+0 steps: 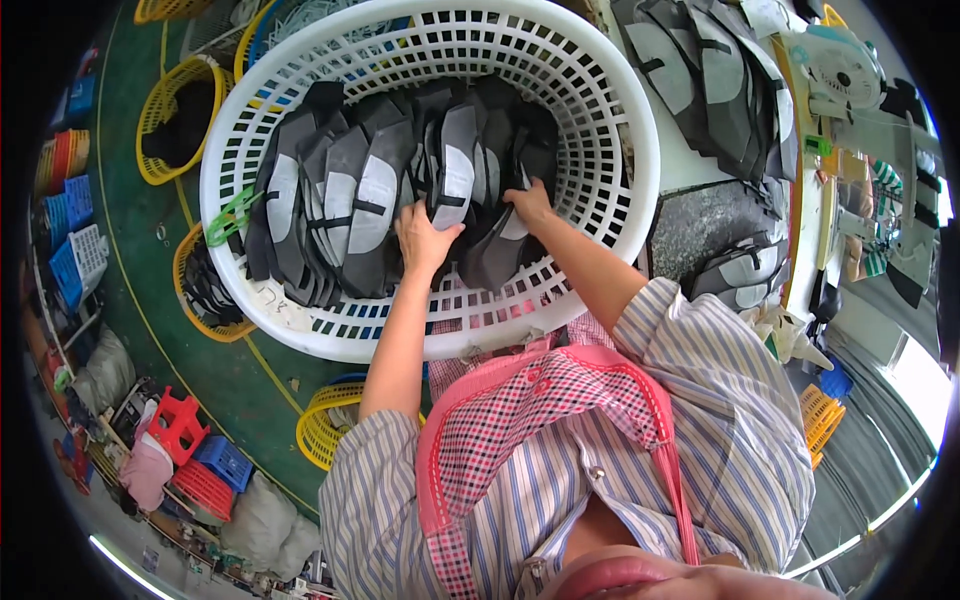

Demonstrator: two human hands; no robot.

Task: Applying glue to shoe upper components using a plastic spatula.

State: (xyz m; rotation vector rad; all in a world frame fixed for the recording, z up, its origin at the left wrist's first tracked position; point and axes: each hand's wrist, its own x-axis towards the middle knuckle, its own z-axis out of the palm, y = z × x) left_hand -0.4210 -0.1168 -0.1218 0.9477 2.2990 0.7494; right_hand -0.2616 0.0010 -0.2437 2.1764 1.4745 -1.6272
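Over a green floor (190, 300), a white basket (620, 130) holds grey-black shoe pieces (360, 190); left hand (425, 240) and right hand (530, 203) each grip one.

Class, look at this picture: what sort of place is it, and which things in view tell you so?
Probably a shoe or garment workshop. Both hands reach into a white basket of grey-and-black cut pieces; more pieces are stacked on a worktable, and yellow baskets stand on the green floor.

Black-and-grey flat shoe upper pieces (370, 200): stacked on edge in rows, leaning, filling bottom of round white plastic lattice basket (620, 130). One grey-panelled black shoe piece (455, 165) stands upright just above left hand (425, 240). Right hand (530, 200) presses on dark pieces beside it.
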